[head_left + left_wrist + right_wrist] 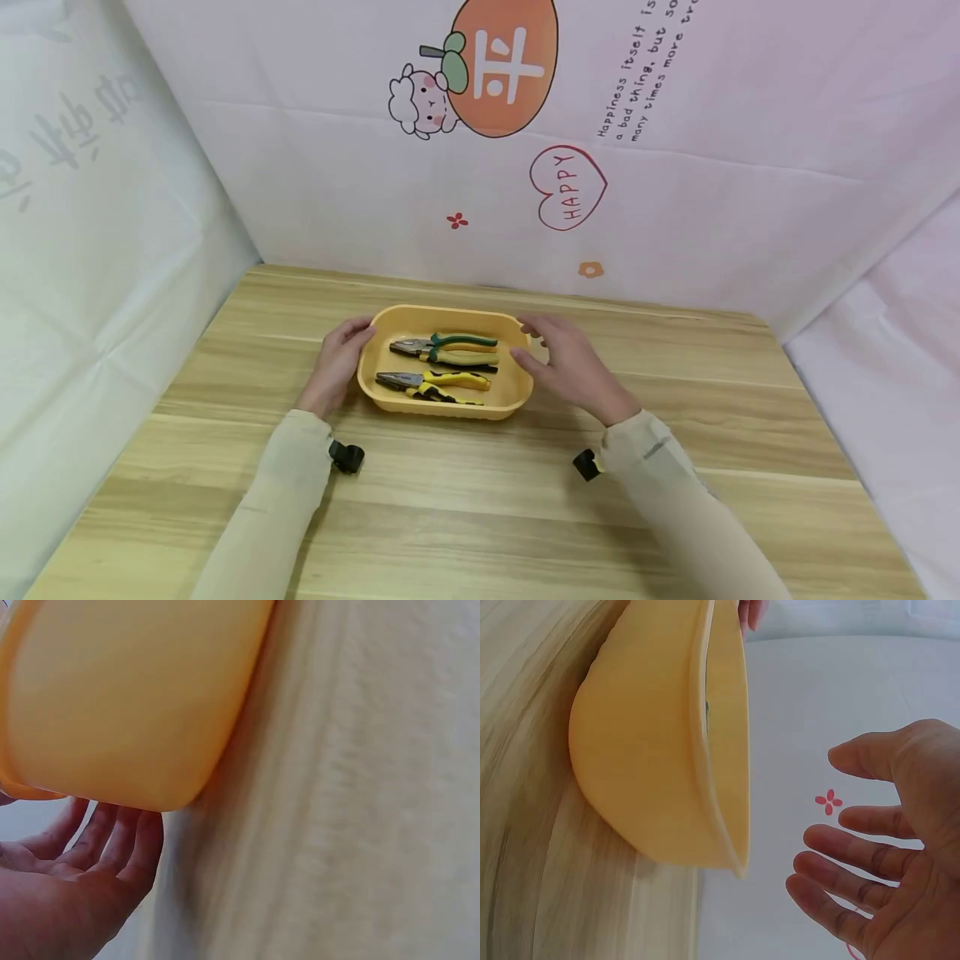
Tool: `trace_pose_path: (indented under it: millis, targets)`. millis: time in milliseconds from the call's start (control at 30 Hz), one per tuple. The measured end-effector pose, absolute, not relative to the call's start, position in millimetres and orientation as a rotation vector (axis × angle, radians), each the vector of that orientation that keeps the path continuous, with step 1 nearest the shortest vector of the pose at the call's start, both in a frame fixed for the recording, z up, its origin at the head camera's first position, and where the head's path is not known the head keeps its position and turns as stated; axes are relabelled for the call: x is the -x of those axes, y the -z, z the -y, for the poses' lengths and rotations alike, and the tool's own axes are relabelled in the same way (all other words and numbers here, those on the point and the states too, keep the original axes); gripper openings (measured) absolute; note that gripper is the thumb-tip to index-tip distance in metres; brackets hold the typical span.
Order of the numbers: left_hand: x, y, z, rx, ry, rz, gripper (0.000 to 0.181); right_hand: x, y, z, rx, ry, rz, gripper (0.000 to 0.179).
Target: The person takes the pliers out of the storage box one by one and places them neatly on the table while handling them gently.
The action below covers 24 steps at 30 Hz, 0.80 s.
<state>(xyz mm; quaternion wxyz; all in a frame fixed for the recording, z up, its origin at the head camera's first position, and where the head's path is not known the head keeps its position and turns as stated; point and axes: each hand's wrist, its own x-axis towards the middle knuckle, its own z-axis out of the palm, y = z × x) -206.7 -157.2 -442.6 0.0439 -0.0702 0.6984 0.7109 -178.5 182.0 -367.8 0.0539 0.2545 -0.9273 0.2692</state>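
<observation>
A yellow plastic basin (442,411) rests on the wooden table. Lying in it side by side are pliers with green and pale yellow handles (463,358) and pliers with yellow and black handles (450,382), their metal jaws pointing left. At the basin's left end is my left hand (337,362), its fingertips at the outer wall and the thumb right at the rim. In the left wrist view those fingers (124,840) look loosely extended. Beside the right end, my right hand (566,362) holds nothing; the right wrist view shows its fingers spread, apart from the basin (645,735).
The wooden table (465,517) runs up to a white printed cloth (337,183) hanging behind it. More white cloth hangs at the left and right sides. Each sleeve has a small black device (347,457) at the wrist.
</observation>
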Motion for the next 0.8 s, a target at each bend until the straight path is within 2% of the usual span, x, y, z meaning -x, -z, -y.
trace_pose_path:
  millis: [800]
  targets:
    - [206, 448, 158, 0.277, -2.208, -2.076, 0.047, 191, 373, -142, -0.929, -0.813, 2.895, 0.045]
